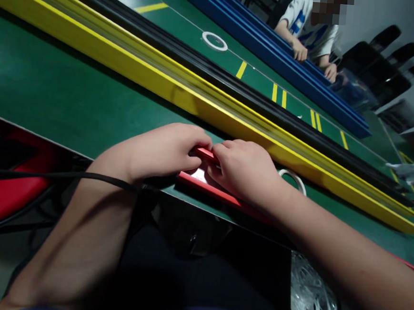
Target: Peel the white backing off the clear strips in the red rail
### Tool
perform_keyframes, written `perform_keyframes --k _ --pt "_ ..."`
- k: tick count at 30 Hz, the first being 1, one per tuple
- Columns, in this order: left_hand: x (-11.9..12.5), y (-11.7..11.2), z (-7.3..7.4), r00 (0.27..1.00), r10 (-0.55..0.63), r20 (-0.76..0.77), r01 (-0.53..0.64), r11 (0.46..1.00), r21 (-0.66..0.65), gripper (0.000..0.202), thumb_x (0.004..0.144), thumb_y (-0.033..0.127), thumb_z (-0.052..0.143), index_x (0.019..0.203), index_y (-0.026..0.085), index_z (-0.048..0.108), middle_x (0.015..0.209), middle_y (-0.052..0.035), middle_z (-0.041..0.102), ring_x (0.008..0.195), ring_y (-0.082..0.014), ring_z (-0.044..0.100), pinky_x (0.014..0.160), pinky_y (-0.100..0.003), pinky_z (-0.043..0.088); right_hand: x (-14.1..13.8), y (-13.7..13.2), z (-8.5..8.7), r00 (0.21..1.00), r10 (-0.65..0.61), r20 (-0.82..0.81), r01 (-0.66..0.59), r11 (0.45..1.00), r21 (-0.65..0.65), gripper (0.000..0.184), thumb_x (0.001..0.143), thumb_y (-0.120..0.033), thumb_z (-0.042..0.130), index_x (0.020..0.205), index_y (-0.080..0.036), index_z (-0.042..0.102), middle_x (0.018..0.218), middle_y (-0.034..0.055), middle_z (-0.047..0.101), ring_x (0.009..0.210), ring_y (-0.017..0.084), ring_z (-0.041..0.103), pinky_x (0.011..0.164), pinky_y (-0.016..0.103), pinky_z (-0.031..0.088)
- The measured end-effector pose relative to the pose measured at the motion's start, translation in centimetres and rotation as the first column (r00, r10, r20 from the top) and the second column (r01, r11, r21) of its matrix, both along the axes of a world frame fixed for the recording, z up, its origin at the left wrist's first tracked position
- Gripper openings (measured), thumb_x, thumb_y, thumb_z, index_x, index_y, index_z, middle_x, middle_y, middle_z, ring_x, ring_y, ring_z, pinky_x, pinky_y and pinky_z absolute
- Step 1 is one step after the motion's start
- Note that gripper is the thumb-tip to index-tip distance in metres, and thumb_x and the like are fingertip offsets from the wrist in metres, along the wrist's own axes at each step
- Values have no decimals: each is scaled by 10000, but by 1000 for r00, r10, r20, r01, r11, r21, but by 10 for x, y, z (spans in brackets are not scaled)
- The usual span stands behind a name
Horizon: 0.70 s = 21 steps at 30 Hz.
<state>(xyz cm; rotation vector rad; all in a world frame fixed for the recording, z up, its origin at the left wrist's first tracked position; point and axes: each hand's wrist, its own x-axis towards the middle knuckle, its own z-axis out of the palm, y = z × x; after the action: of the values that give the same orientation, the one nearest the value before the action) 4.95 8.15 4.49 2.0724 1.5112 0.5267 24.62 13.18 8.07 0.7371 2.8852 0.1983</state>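
A long red channel-like profile [211,188] with a shiny white inner face lies along the near edge of the green table. My left hand [171,147] is closed, thumb and fingers pinching the far red edge at the profile's left end. Right beside it, nearly touching, my right hand [247,167] grips the same edge with curled fingers. My right hand and forearm hide much of the profile. Behind my right wrist shows part of a white tape roll [294,181].
A long yellow profile [135,70] and a black one [186,53] run diagonally beyond my hands. Farther off are a white tape ring [215,41] and a blue profile [272,50], where another person's hands [300,50] rest. A black cable [55,175] crosses my left arm.
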Motion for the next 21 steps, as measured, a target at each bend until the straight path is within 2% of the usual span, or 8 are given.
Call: perform_keyframes --k 5,10,18,21 --pt "0 1 2 1000 -15 -21 15 1000 -7 243 789 238 570 953 239 750 936 -23 716 878 -200 637 748 -292 441 2 3 2 1000 -2 5 3 997 -79 302 1022 -371 473 1031 -194 718 906 86 726 758 227 658 616 314 347" --pt "-1 2 2 999 -3 -42 1 999 -41 277 782 240 575 992 238 757 957 -35 711 901 -206 632 772 -300 452 2 6 1 1000 -19 14 21 989 -149 291 987 -344 517 1185 -226 694 949 70 733 738 219 662 587 306 319" --pt "-1 2 1 999 -8 -42 6 1000 -27 259 797 240 584 993 248 752 964 -25 709 899 -200 632 766 -303 455 1 2 -3 999 -51 14 52 994 -93 363 1049 -437 442 1003 -188 702 876 113 728 638 214 639 593 296 346" --pt "-2 2 -1 998 1 -62 -2 1000 -28 241 801 259 592 980 249 753 955 -29 707 900 -205 634 759 -304 456 -1 2 -3 999 -47 21 48 994 -93 356 1055 -410 437 998 -178 702 864 119 725 644 218 645 595 295 361"
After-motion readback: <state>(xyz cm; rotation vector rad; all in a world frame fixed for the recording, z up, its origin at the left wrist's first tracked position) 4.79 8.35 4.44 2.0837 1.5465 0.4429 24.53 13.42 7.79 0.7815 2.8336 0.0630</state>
